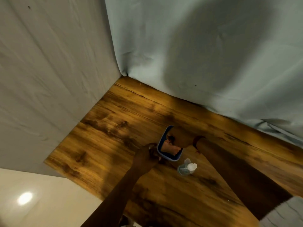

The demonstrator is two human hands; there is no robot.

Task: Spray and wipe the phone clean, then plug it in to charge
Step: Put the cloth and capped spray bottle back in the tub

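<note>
Our right hand (pixel 177 138) lay pressed over the upper part of the phone (pixel 169 145), fingers closed down on what looked like a pinkish cloth (pixel 168 147) spread across the screen; whether we gripped the cloth or only pinned it flat we could not tell. Our left hand (pixel 151 153) was curled against the near left edge of the phone's blue case, steadying it, though the shadow hid how firmly it held. The phone itself rested flat on the wooden table (pixel 106 136), roughly in the middle, tilted on a diagonal. Just beside its lower corner, not touching, stood the small clear spray bottle (pixel 187 168) with its white cap.

We judged ourselves to be in the wiping step. To do it well we would need to keep the left hand bracing the case so the phone did not skate on the smooth wood, and work the cloth in overlapping strokes out to the corners and edges. The bottle stood close to our right forearm and could be knocked over. No charging cable was in sight.
</note>
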